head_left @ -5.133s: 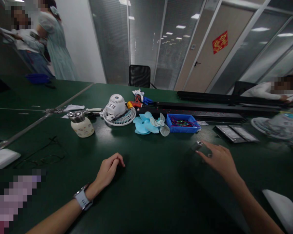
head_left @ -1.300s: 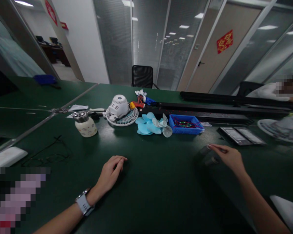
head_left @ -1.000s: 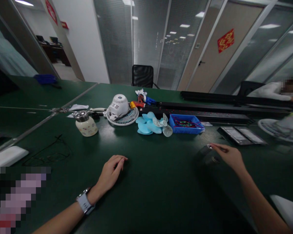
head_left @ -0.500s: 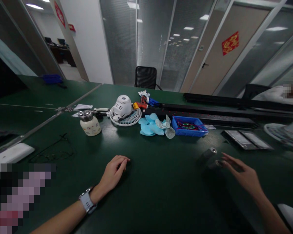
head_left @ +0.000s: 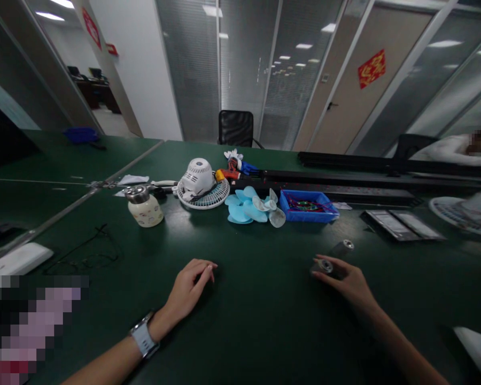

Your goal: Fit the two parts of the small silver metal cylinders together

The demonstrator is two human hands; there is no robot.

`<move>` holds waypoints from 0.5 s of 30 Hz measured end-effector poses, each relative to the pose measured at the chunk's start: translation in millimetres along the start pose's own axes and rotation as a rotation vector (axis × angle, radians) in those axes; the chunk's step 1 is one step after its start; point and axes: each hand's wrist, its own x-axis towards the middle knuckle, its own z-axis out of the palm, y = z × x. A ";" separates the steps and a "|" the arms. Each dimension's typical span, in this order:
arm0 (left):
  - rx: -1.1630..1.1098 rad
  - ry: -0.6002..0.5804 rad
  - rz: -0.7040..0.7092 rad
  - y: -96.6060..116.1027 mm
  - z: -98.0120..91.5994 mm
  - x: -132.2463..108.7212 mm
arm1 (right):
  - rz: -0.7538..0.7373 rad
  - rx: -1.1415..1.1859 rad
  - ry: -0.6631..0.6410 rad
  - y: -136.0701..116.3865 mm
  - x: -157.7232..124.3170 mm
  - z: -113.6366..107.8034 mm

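Note:
My right hand (head_left: 347, 280) has thumb and fingers closed round a small dark cylinder with a silver end (head_left: 325, 266). A second cylinder of the same look (head_left: 347, 245) stands just behind it on the green table (head_left: 256, 321). My left hand (head_left: 190, 286) rests on the table at left of centre, fingers curled and thumb against the forefinger, with nothing visible in it. Beyond the hands lie light blue and clear fan blades (head_left: 248, 205) and a blue tray (head_left: 310, 215) of wires and green boards.
A cream jar (head_left: 145, 208) with a metal lid stands at left, near a white fan head on its grille (head_left: 200, 184). Eyeglasses (head_left: 88, 256) lie at far left. Long black rails (head_left: 369, 192) run along the back right, where another person's sleeve (head_left: 441, 149) shows.
My right hand has moved left and closed round the nearer cylinder, which has shifted left with it. The left hand stays in place. The view has shifted slightly.

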 end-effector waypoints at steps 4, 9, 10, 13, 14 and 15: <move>-0.042 -0.038 0.094 5.5 4.5 -2.1 | -0.122 0.031 -0.103 -47.0 -7.0 77.3; -0.038 0.016 0.163 12.5 8.8 -11.7 | -0.230 0.130 -0.287 -86.2 -14.5 150.8; -0.044 0.024 0.174 14.5 9.4 -13.9 | -0.242 0.160 -0.313 -90.4 -16.1 159.3; -0.063 0.038 0.201 20.3 10.1 -18.0 | -0.286 0.214 -0.353 -97.9 -20.4 174.5; -0.066 0.041 0.203 22.1 9.9 -18.3 | -0.307 0.217 -0.359 -99.1 -21.6 176.8; -0.069 0.043 0.201 23.7 9.6 -18.2 | -0.327 0.217 -0.363 -100.0 -22.5 178.2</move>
